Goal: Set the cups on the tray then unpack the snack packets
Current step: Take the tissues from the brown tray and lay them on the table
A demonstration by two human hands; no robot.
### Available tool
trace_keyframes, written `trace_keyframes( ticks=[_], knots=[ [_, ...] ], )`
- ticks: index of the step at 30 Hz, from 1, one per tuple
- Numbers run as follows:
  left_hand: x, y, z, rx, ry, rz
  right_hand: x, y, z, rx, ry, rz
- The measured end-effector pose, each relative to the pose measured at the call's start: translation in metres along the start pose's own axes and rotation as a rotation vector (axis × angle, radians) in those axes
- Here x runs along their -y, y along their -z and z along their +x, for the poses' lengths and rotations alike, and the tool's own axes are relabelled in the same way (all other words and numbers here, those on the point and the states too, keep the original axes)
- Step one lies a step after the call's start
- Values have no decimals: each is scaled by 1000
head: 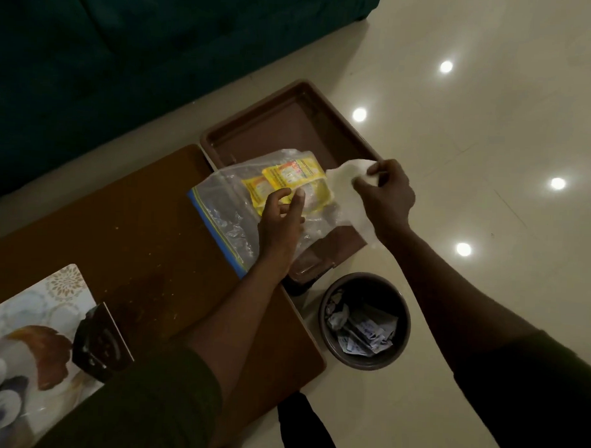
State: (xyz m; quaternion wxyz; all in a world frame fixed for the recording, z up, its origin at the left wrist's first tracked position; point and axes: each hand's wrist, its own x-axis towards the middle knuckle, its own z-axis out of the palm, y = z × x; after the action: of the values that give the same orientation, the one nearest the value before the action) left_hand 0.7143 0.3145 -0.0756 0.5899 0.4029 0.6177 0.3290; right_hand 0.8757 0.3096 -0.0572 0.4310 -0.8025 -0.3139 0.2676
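A brown tray [291,123] hangs over the far right end of the wooden table [136,225]. Across its near part lies a clear zip bag [220,218] with a blue strip, and on it yellow snack packets [289,180]. My left hand [282,220] rests on the bag, thumb and fingers pinching the near edge of a yellow packet. To the right, over the tray's right rim, my right hand [385,196] pinches a white paper or wrapper [347,188]. No cups are in view.
A round brown bin [364,321] with crumpled paper stands on the pale tiled floor beside the table's right end. A patterned mat [32,332] with a dark packet [99,344] lies at the table's near left. A dark green sofa [126,50] runs behind.
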Motion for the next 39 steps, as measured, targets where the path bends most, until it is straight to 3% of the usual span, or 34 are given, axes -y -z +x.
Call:
trace_keyframes(
  ticks=[3, 6, 9, 13, 18, 22, 27, 31, 39],
  knots=[
    [-16, 16, 1, 103, 274, -464, 30, -15, -27, 235, -69, 327],
    [-27, 49, 6, 165, 315, -700, 50, -34, -59, 438, -294, 542],
    [-36, 83, 9, 170, 324, -799, 58, -66, -97, 563, -339, 539],
    [-32, 119, 4, 173, 252, -878, 68, -96, -138, 597, -284, 468],
    [-14, 183, -4, 86, 134, -964, 68, -120, -175, 768, -439, 612],
    [-7, 225, -15, 50, 191, -761, 71, -140, -203, 789, -433, 516],
    [2, 313, -28, 64, 284, -259, 70, -163, -247, 700, -161, 274],
    [16, 352, -37, 52, 296, -129, 63, -188, -295, 749, 51, 72],
    [45, 388, -42, 9, 239, 160, 52, -219, -346, 687, 190, -90]
  ],
)
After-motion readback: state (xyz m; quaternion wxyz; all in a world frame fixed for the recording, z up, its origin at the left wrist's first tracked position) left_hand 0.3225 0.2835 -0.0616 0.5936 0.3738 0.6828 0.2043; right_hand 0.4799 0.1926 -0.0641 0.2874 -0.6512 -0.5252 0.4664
